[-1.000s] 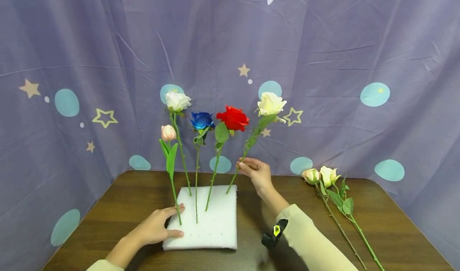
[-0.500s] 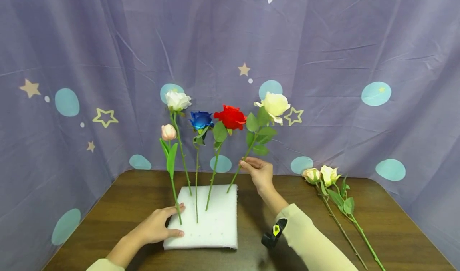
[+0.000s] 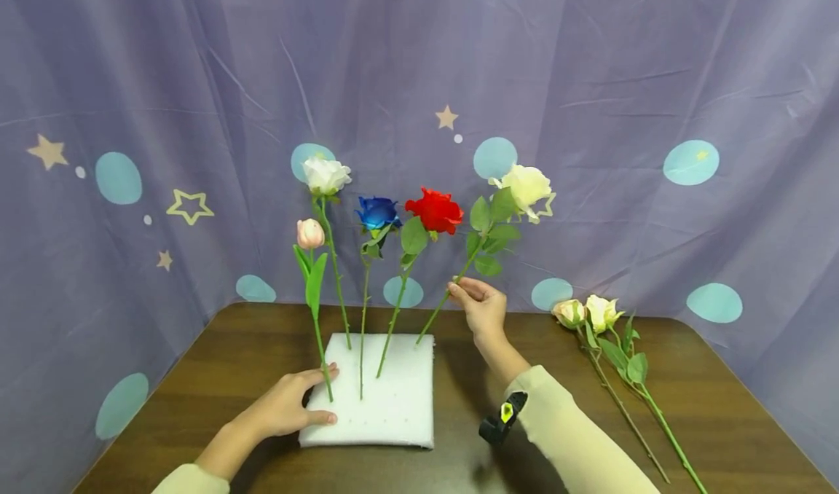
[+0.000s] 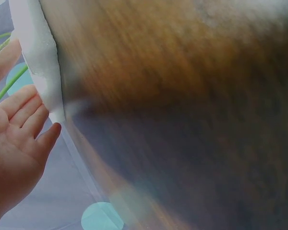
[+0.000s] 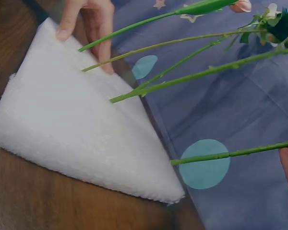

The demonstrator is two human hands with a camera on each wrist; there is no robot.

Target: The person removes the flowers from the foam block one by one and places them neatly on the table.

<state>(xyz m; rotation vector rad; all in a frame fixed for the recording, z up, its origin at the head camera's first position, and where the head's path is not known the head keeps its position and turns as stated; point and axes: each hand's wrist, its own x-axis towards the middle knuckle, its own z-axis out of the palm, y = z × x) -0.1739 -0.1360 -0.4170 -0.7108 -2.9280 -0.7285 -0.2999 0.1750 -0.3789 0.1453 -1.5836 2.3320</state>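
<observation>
A white foam block [image 3: 387, 406] lies on the table with several artificial flowers standing in it. They are a pink tulip [image 3: 311, 233], a white rose [image 3: 325, 176], a blue rose [image 3: 377, 213] and a red rose [image 3: 435, 210]. At the far right corner a cream rose [image 3: 526, 186] leans right, its stem's foot at the foam. My right hand [image 3: 485, 310] pinches that stem midway between thumb and fingers. My left hand [image 3: 285, 405] rests against the foam's left edge, thumb and fingers spread and fairly straight; the left wrist view shows its palm [image 4: 21, 148] beside the foam.
Two loose pale roses [image 3: 601, 313] lie on the right of the brown wooden table [image 3: 255, 341], their stems pointing toward the front. Small holes dot the foam's near part. A purple patterned curtain [image 3: 590, 79] hangs behind the table.
My right hand has moved slightly right, and the cream rose has turned and tilted further right, showing its leaves. The view has shifted a little. My left hand stays against the foam.
</observation>
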